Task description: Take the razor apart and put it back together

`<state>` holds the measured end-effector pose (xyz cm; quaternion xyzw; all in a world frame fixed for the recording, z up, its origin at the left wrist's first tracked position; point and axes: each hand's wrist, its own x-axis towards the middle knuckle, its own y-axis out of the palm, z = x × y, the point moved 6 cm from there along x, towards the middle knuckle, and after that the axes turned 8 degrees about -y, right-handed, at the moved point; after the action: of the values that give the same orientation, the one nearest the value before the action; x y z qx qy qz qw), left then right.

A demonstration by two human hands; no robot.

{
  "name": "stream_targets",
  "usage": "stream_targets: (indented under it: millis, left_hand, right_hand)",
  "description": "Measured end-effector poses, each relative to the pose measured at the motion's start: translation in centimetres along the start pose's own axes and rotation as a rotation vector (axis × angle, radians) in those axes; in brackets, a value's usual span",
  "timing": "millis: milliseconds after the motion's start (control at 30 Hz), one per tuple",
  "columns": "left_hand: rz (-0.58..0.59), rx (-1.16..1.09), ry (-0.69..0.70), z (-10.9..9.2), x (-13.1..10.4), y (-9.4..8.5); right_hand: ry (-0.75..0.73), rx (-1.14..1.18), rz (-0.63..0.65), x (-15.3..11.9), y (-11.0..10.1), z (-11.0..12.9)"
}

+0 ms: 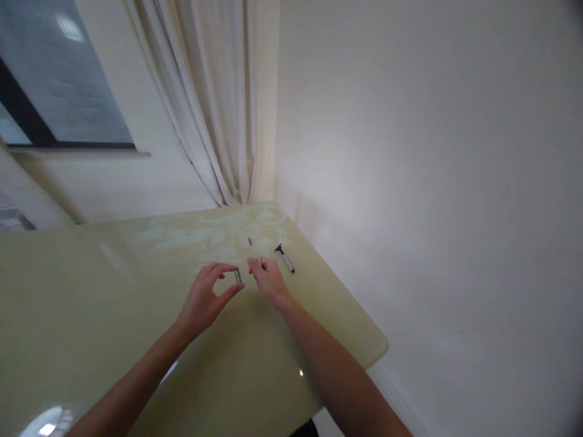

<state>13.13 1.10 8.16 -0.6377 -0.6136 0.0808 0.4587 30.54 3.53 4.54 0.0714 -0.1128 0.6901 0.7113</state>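
My left hand (207, 297) is closed in a pinch, with a small narrow teal and dark piece (238, 276) held upright between thumb and forefinger. The piece is too small to name surely. Just to the right, my right hand (269, 279) hovers with its fingers curled together, and a pale tip shows among them. Whatever those fingers hold is mostly hidden. Beyond them a small grey piece (250, 241) lies on the table. A razor (286, 258) with a black head and a grey and black handle rests to the right of my right hand.
The glossy pale green table (113, 291) reaches to the wall (410, 182) on the right and has a rounded near corner. Behind it hang cream curtains (214, 103) beside a dark-framed window (64, 91). A dark object shows below the table's front edge.
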Motion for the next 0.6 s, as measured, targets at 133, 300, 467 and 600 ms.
stream_targets:
  millis: [133,300,467,600]
  left_hand:
    - [-0.174,0.031,-0.008,1.1,-4.7,-5.9]
    - [-0.244,0.04,-0.012,1.0,-6.7,-6.6]
    - [-0.243,0.004,-0.022,0.3,-6.8,-5.3]
    - [-0.208,-0.022,-0.023,0.3,-7.0,-4.9]
  right_hand:
    - [-0.041,0.08,0.163,-2.3,4.5,1.5]
    - [0.056,0.218,0.231,-4.7,7.1,2.4]
    - [0.059,0.204,0.189,-5.4,6.7,2.7]
    - [0.088,0.207,0.217,-5.4,6.7,2.4]
